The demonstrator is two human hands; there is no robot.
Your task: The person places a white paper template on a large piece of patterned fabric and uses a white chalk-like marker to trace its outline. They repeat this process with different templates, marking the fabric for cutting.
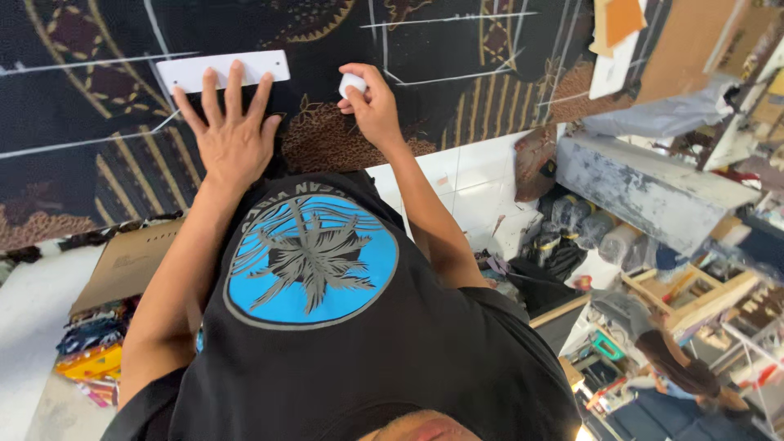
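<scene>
Batik cloth [457,90], black with brown and gold motifs and white chalk lines, lies spread flat across the work surface and fills the upper part of the view. On it rests a white ruler-like strip [224,70], lying level near the top left. The left hand [231,135] is spread wide and flat, fingers splayed, its fingertips pressing on the strip's lower edge while the palm lies on the cloth. Just to the right, the right hand [371,102] is curled closed around a small white piece of chalk [352,83], pinched between thumb and fingers against the cloth. At the lower left a flat brown cardboard sheet [126,265] sits beside a stack of colourful folded fabrics [88,355]. At the upper right, tan and orange cardboard pieces [653,37] lean above a grey wooden bench [645,188].
</scene>
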